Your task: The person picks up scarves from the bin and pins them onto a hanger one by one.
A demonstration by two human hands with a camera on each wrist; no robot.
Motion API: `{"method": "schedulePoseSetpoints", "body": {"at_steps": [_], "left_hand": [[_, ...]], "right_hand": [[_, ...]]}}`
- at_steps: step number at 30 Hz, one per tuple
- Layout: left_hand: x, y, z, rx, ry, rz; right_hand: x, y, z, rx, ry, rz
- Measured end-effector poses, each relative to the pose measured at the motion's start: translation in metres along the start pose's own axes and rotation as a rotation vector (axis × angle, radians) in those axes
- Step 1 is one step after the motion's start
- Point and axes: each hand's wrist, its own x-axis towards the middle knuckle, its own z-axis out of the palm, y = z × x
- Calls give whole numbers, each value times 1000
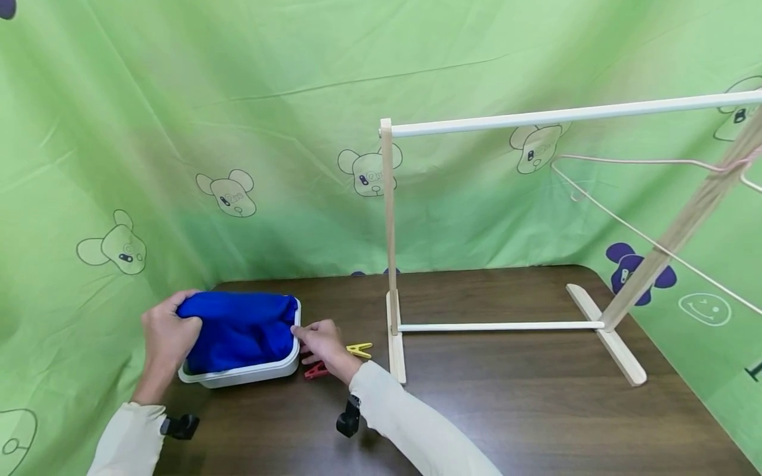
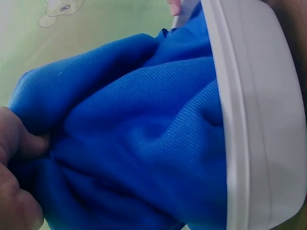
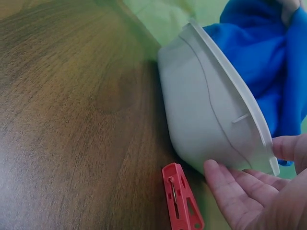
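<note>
Blue cloth [image 1: 244, 330] lies bunched in a white plastic tub [image 1: 253, 378] on the left of the table. My left hand [image 1: 170, 334] pinches the cloth at the tub's left end, thumb pressed into a fold in the left wrist view. At the opposite end my right hand [image 1: 324, 344] grips the tub's rim, its thumb over the edge and its fingers against the outer wall [image 3: 206, 105]. Beside that hand lie a red clothespin [image 1: 316, 370] and a yellow clothespin [image 1: 360, 350]; the red clothespin [image 3: 180, 196] shows close below the fingers in the right wrist view.
A wooden rack [image 1: 390, 218] with a white top bar [image 1: 571, 114] and low crossbar [image 1: 500, 326] stands on the brown table [image 1: 506, 410]. A pale pink hanger [image 1: 643, 160] shows at its right side. Green patterned cloth [image 1: 286, 165] hangs behind.
</note>
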Motion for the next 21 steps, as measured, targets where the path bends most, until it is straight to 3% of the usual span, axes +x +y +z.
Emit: {"method": "schedulePoseSetpoints", "body": {"at_steps": [7, 15, 21], "left_hand": [[3, 7, -6, -30, 79, 12], [7, 17, -15, -63, 125, -48], [10, 18, -18, -86, 186, -37]], "right_hand": [[-1, 0, -1, 5, 10, 5], [0, 2, 0, 10, 16, 9], [0, 3, -2, 6, -1, 13]]}}
